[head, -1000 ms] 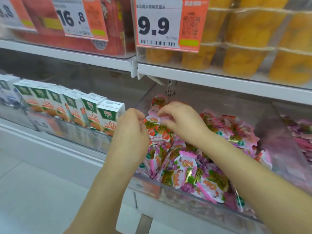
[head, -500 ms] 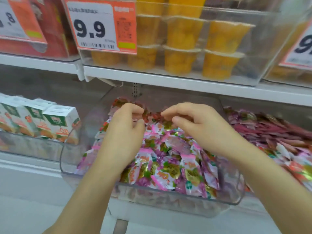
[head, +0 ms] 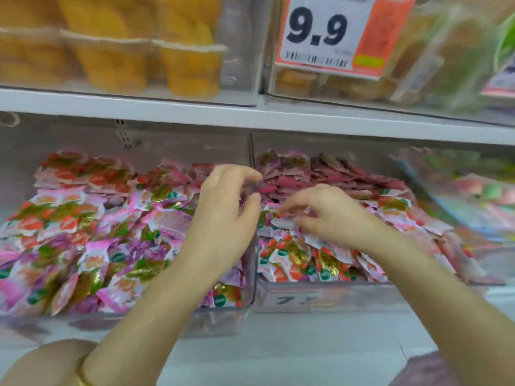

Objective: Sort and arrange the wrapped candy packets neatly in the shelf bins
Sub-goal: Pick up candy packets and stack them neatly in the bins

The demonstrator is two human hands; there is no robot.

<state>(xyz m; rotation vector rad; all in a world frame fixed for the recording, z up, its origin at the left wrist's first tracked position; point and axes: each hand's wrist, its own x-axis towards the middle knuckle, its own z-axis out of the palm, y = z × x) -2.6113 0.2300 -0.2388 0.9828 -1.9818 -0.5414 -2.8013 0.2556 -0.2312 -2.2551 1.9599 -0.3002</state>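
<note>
White metal shop shelving (head: pixel 250 114) ran across in front of the person, its upper shelf carrying clear tubs of yellow fruit (head: pixel 184 65) and a large orange-and-white price card reading 9.9 (head: pixel 328 34). Below stood 2 clear plastic bins side by side, the left bin (head: pixel 223 316) and the right bin (head: pixel 334 299), both heaped with pink, green and gold wrapped candy packets (head: pixel 111 246). The left hand (head: pixel 225 215) hovered over the divider between them, fingers curled and loosely parted, gripping nothing I could see. The right hand (head: pixel 331 215) lay low on the right bin's heap, fingertips (head: pixel 284 207) narrowed onto a white-and-pink packet (head: pixel 284 222); motion blur hid whether it was truly pinched.
</note>
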